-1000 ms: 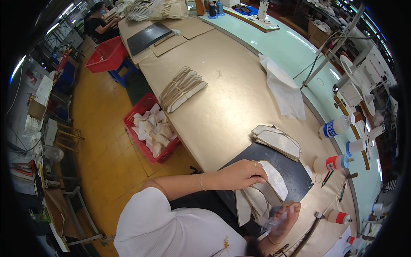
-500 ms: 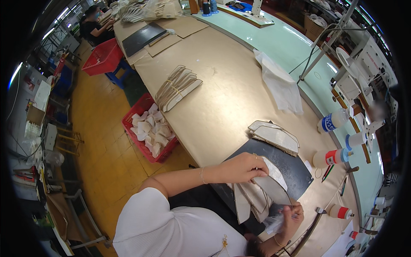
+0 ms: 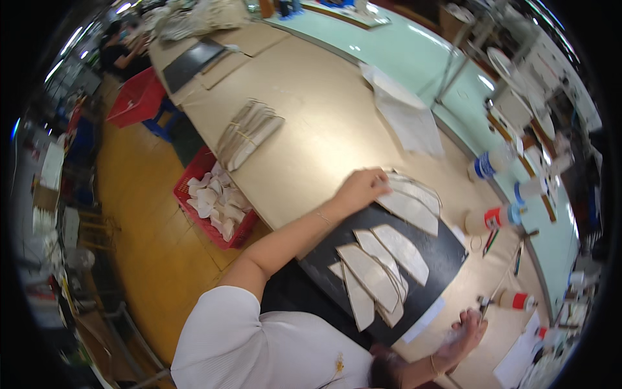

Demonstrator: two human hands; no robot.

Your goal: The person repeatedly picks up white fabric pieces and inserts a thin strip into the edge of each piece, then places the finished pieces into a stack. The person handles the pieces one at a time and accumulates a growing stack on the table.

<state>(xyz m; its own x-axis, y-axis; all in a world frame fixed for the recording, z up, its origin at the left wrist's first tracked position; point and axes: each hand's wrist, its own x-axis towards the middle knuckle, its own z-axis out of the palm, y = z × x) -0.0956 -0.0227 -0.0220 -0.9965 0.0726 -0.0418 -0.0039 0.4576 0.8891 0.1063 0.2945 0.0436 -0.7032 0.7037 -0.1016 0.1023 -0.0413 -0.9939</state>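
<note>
My left hand reaches over the far edge of a black board. Its fingers close on the left end of a pale, curved-edged flat panel, which lies against a small stack of similar panels. Nearer to me, several more pale panels lie fanned and overlapping on the board. Off the board to the right, my right hand is blurred, beside the head of a hammer-like tool. Clear plastic seems to show at its palm; whether the fingers hold anything is unclear.
A banded bundle of panels lies farther along the table. Red baskets stand at its left side, one with pale pieces. Bottles, thread cones and pencils line the right. Another person sits at the far left.
My left hand has moved away from the fanned panels to the far stack. One more panel lies flat among the fanned ones. My right hand has moved right, off the board. The view has shifted.
</note>
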